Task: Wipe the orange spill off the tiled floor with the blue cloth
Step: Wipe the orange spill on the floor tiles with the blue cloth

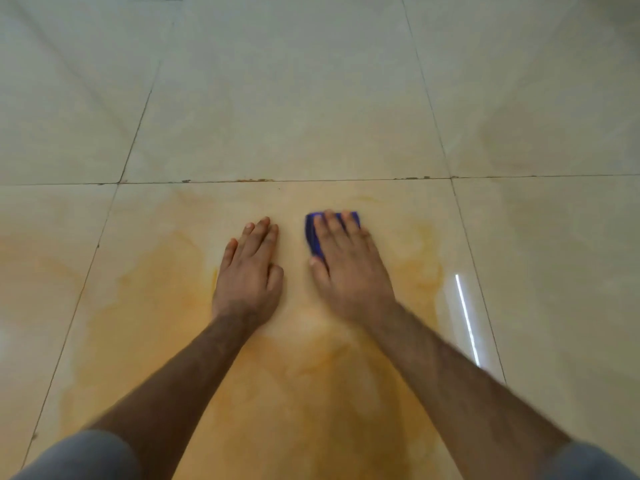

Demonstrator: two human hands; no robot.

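An orange spill (166, 306) is smeared in streaks over the pale glossy floor tile (277, 133), spreading from below the grout line down to the bottom of the view and onto the tile at the left. My right hand (346, 268) lies flat with straight fingers on the folded blue cloth (313, 233), pressing it to the floor; only the cloth's left and far edges show past my fingers. My left hand (249, 271) rests flat on the tile beside it, palm down, holding nothing. A paler patch lies between my wrists.
Dark grout lines (277, 180) cross the floor just beyond my hands and run down both sides. A bright strip of reflected light (467, 320) shines on the tile right of my right forearm. Grey sleeves show at the bottom corners.
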